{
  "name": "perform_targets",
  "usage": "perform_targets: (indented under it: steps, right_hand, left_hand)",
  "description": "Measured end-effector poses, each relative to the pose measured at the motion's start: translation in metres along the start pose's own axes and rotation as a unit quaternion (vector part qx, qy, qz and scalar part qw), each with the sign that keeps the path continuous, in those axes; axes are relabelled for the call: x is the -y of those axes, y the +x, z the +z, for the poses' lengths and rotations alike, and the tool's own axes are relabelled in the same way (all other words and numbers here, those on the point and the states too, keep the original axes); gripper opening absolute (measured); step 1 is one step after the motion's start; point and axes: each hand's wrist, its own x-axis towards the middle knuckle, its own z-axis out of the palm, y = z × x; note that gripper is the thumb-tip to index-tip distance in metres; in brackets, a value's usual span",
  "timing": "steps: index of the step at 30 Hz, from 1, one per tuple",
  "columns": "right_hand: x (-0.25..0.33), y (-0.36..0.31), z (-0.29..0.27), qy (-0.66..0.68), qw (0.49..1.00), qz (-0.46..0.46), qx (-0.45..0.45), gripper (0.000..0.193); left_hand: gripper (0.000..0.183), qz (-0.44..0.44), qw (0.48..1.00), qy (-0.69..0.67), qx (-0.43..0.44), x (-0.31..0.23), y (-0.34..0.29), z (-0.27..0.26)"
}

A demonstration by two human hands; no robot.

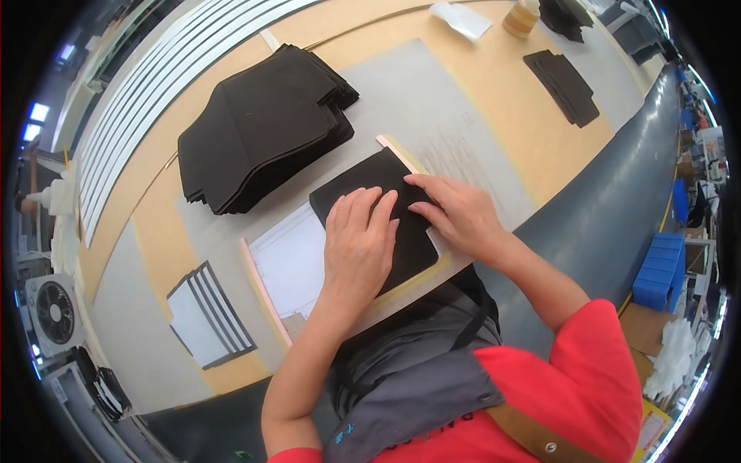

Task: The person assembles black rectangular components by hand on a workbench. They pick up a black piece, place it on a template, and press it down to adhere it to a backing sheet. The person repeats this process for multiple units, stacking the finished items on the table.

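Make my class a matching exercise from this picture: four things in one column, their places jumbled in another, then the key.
Things
1. Left hand
2. Right hand
3. Fan
4. Amber container

Places
A. Far left, off the table
B. At the right edge of the black piece
C. Near the table's far edge, beside something white
D. Over the black piece's middle

Pairs: 1-D, 2-B, 3-A, 4-C

Dark lettering crosses the near part of the red shirt, partly covered by the grey apron. Print on the yellow notice, near right, and the white sheet on the table is too small to read.
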Motion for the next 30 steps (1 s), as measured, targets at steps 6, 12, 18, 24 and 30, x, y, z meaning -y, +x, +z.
perform_targets:
  steps: [6, 12, 18, 24, 30]
  right_hand:
    - [-0.007, 0.000, 0.000, 0.013, 1.000, -0.011, -0.003, 0.039]
    - [-0.007, -0.010, -0.012, -0.021, 0.999, -0.028, -0.040, 0.036]
    - [-0.029, -0.053, -0.031, -0.058, 0.992, -0.098, -0.060, 0.038]
    - [-0.015, -0.063, -0.015, -0.148, 0.980, -0.134, -0.012, 0.042]
    - [-0.017, -0.063, -0.005, -0.174, 0.977, -0.114, -0.045, 0.045]
  left_hand:
    - [0.039, -0.003, 0.999, 0.015, 0.030, -0.001, 0.001, 0.009]
    - [0.041, -0.006, 0.999, 0.032, 0.031, -0.002, -0.002, 0.009]
    - [0.042, -0.006, 0.999, 0.027, 0.026, 0.000, -0.003, 0.011]
    - [0.043, -0.007, 0.999, 0.025, 0.031, -0.002, -0.002, 0.012]
    - [0.042, -0.007, 0.999, 0.040, 0.021, -0.005, -0.001, 0.015]
